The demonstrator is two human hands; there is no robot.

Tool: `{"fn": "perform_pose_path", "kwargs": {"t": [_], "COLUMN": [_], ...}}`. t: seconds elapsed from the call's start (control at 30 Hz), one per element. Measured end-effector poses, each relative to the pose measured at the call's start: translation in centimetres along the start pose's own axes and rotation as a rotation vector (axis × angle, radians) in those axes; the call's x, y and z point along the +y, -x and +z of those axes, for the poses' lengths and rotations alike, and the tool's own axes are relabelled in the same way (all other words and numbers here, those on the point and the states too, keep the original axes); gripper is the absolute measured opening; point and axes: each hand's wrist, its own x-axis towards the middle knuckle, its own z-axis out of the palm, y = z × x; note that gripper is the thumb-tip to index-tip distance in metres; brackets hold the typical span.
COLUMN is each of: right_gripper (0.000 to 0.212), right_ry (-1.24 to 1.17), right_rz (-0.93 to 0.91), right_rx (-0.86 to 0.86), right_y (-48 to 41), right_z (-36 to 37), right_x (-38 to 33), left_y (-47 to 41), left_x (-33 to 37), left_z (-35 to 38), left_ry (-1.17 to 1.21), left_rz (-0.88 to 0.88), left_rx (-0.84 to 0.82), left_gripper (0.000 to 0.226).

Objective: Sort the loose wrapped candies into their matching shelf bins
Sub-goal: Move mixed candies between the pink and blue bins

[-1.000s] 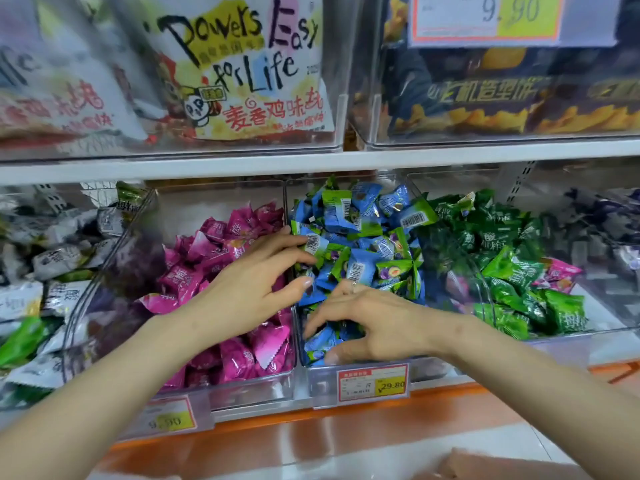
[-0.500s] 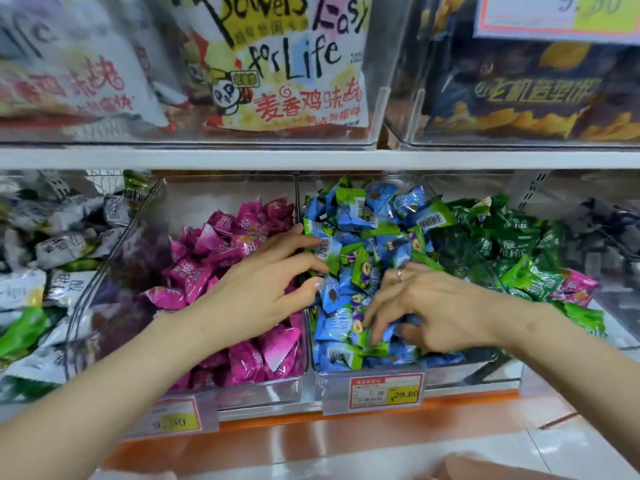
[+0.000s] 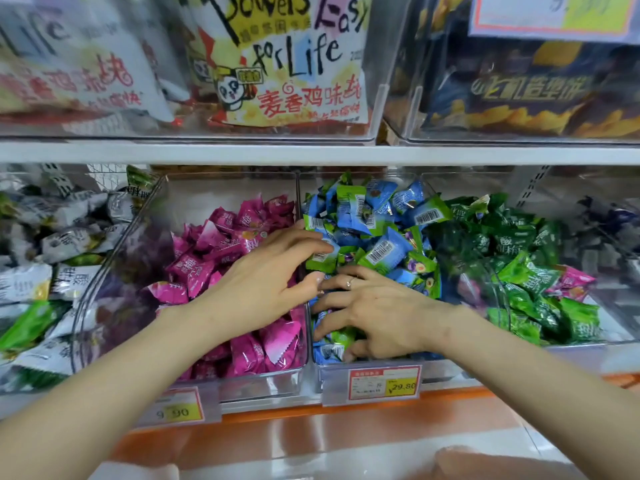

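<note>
At the front wall of the middle bin [image 3: 327,382], a price tag [image 3: 384,384] reads 29.80. Just behind that wall the right hand [image 3: 384,310] lies on the blue-and-green candies [image 3: 377,220] that fill the bin. Its fingers are splayed and bent, with a ring on one, and its grip is closed on nothing. The left hand [image 3: 263,282] reaches in over the bin's left divider [image 3: 298,202], forefinger above and thumb below a green-wrapped candy [image 3: 320,261]; whether that grip has closed cannot be told. Immediately left of the middle bin, pink candies [image 3: 242,230] are heaped. To its right lie dark green candies [image 3: 519,244], with one stray pink candy [image 3: 571,282] among them. Above the middle bin, over a white shelf board [image 3: 311,154], stand snack bags [image 3: 287,64].
</note>
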Motion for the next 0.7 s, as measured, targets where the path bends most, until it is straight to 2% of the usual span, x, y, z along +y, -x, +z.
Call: {"fn": "perform_pose_path", "kwargs": {"t": [0.13,0.33,0.53,0.63,0.7], "right_gripper": [0.033,0.025,0.021,0.031,0.053], "right_ry": [0.018,-0.05,-0.064,-0.132,-0.19], "right_rz": [-0.005,0.043,0.096,0.128,0.136], "right_rx": [0.028,0.033,0.141,0.133,0.109], "right_y": [-0.2,2.0,4.4,5.2,5.2], "right_z": [-0.2,-0.5,-0.8,-1.0,-1.2], "right_x": [0.6,2.4,3.6,3.7,3.6], "left_y": [0.1,0.2,0.1,0.1,0.0], "left_x": [0.0,0.0,-0.1,-0.1,-0.1], "left_z": [-0.4,-0.5,-0.5,-0.4,-0.4], "left_ry": [-0.088,-0.091,-0.069,-0.055,-0.047], "left_rz": [-0.023,-0.021,-0.039,-0.048,-0.044], "left_rx": [-0.009,-0.007,-0.026,-0.036,-0.035], "left_gripper": [0.065,0.062,0.064,0.064,0.064]}}
